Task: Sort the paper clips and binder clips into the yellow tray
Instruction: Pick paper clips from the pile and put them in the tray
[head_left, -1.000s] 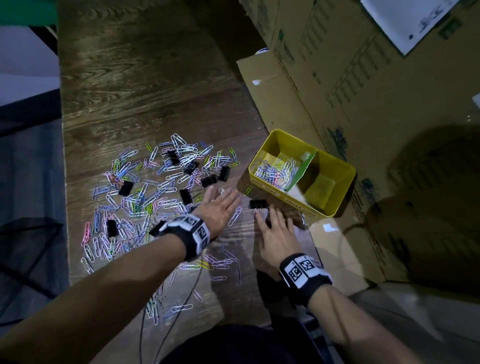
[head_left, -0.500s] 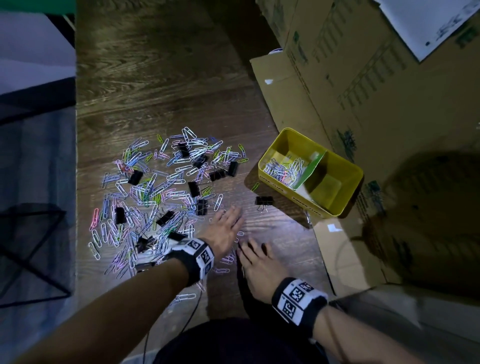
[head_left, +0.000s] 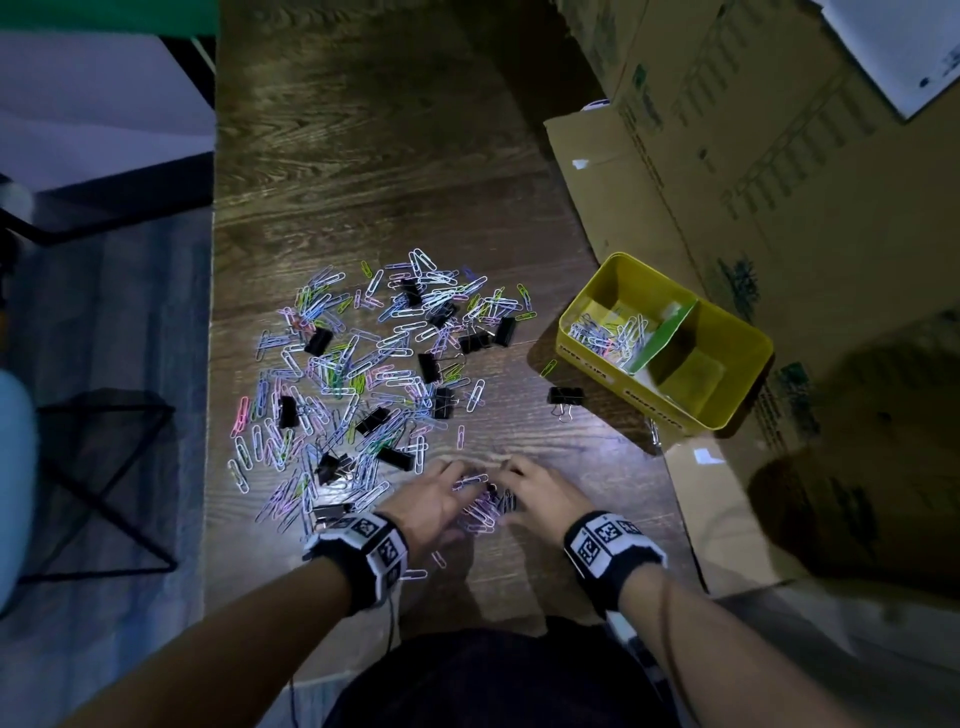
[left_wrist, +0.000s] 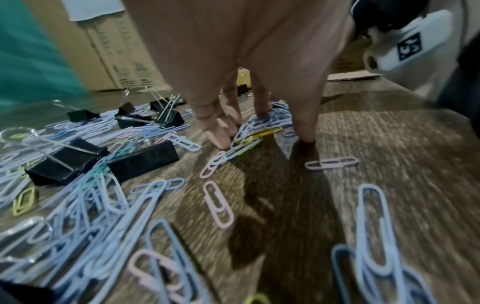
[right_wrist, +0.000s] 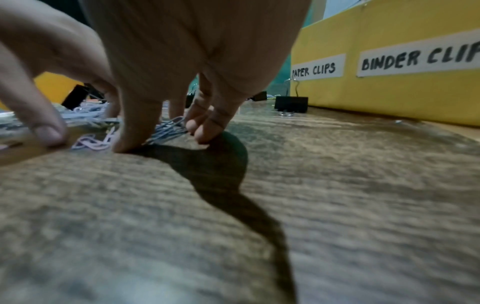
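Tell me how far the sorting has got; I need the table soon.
Early. One batch of paper clips sits in the yellow tray; its other compartment looks empty. The left hand and right hand are raking together a small pile. Most clips and every binder clip remain.

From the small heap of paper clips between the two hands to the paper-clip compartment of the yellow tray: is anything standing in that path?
Nearly clear. A lone black binder clip sits on the wooden table roughly between the gathered paper clips and the yellow tray. The left hand and right hand would pass over it when lifting.
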